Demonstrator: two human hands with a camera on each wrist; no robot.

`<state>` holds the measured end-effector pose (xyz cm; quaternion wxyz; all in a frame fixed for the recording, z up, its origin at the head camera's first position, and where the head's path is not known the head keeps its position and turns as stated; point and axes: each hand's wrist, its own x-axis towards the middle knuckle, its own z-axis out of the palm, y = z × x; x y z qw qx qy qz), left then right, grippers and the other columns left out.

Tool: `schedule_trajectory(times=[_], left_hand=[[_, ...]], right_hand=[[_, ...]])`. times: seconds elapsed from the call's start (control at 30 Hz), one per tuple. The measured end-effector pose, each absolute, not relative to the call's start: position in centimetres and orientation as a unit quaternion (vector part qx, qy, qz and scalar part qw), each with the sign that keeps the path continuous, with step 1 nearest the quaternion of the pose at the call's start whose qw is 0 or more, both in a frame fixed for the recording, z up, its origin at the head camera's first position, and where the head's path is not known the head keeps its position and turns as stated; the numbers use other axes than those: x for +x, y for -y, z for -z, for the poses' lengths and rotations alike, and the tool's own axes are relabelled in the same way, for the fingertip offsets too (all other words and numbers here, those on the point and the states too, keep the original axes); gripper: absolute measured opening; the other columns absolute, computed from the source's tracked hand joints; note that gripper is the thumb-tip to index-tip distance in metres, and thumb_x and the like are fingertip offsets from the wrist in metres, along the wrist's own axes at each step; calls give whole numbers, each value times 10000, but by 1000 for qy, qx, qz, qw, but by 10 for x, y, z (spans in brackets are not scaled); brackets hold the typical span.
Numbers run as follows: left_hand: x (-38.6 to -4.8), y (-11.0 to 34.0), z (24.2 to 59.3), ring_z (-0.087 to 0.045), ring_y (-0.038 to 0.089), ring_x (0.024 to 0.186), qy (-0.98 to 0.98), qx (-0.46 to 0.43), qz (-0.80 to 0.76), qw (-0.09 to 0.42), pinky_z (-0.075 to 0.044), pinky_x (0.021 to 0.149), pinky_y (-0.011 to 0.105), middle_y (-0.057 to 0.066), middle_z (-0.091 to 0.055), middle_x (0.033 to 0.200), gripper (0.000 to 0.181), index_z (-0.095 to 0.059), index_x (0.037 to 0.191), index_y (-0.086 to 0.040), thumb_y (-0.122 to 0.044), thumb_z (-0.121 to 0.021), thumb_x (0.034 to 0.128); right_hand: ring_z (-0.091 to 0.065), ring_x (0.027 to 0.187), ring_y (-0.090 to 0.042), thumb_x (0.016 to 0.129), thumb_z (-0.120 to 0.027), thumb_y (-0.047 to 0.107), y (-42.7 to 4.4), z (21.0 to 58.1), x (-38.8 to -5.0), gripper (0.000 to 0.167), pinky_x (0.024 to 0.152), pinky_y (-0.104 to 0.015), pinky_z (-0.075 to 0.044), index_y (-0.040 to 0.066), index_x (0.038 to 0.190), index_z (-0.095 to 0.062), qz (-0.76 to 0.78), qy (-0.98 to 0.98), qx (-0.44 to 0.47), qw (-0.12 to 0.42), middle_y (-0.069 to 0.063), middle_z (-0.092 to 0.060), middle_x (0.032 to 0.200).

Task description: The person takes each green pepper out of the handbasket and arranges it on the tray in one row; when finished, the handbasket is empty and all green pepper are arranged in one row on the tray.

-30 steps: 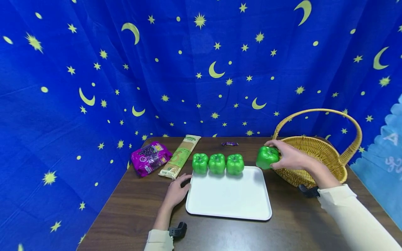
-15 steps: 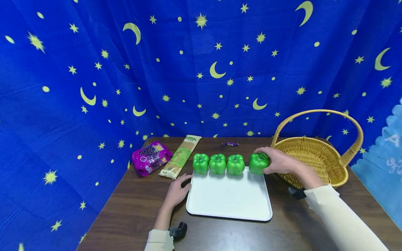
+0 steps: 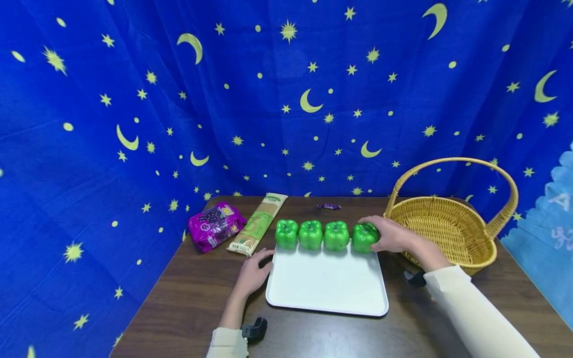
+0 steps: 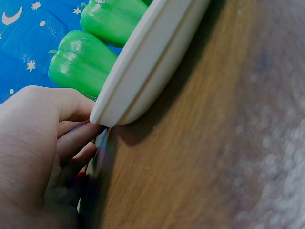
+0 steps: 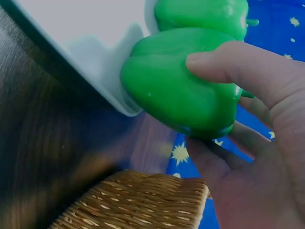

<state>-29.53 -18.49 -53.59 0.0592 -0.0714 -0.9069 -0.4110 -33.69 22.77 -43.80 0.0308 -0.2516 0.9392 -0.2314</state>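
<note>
My right hand (image 3: 388, 234) grips a green bell pepper (image 3: 363, 240) at the back right corner of the white tray (image 3: 327, 286). In the right wrist view, the thumb lies along one side of the pepper (image 5: 167, 90) and the other fingers are below, partly hidden by it. Three more green bell peppers stand in a row along the tray's back edge, the middle one (image 3: 311, 236) among them. At the tray's left edge rests my left hand (image 3: 252, 273), its relaxed fingers touching the rim; some fingertips are hidden behind the tray corner (image 4: 114, 112) in the left wrist view.
A wicker basket (image 3: 483, 256) with a tall handle stands right of the tray, close to my right forearm. On the left lie a purple grape-printed pack (image 3: 215, 226) and a long noodle packet (image 3: 258, 223). A small purple-wrapped candy (image 3: 329, 206) lies behind the peppers.
My right hand has carried its green bell pepper left and down, from beside the basket to the right end of the pepper row. The left hand has stayed at the tray's edge.
</note>
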Motion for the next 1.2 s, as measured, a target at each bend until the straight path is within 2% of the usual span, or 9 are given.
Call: schedule_trajectory(times=[0.33, 0.57, 0.8, 0.9, 1.2], left_hand=[[-296, 187, 532, -375, 374, 1329, 910, -67, 404, 65, -251, 1076, 581, 151, -485, 1407, 343, -652, 1252, -189, -216, -616, 912], [-293, 186, 533, -363, 387, 1333, 911, -61, 403, 64, -237, 1080, 588, 144, -487, 1407, 337, -653, 1249, -196, -207, -616, 914], [-292, 186, 531, -370, 373, 1332, 908, -63, 411, 59, -243, 1078, 586, 151, -480, 1412, 341, -652, 1251, -192, -213, -617, 913], [-292, 187, 531, -386, 366, 1324, 907, -63, 412, 64, -258, 1074, 579, 153, -490, 1402, 341, -657, 1243, -183, -198, -620, 905], [-292, 186, 532, -391, 359, 1322, 905, -67, 415, 60, -262, 1077, 568, 161, -481, 1408, 345, -650, 1253, -174, -201, -616, 910]], right_hand=[[-494, 1175, -372, 697, -813, 122, -221, 441, -344, 736, 956, -555, -413, 85, 1362, -500, 247, -937, -245, 30, -191, -507, 1336], [-480, 1186, -398, 712, -818, 148, -223, 444, -342, 800, 958, -572, -402, 53, 1408, -436, 261, -933, -246, 32, -218, -480, 1357], [-478, 1186, -371, 714, -850, 240, -226, 442, -336, 888, 964, -557, -403, 56, 1442, -377, 285, -930, -231, 24, -212, -460, 1364], [-477, 1190, -381, 718, -849, 269, -228, 439, -334, 896, 971, -572, -393, 38, 1442, -373, 294, -926, -235, 15, -221, -457, 1365], [-381, 1293, -409, 751, -806, 418, -246, 433, -321, 874, 1020, -607, -325, 78, 1442, -393, 263, -939, -222, -22, -205, -426, 1417]])
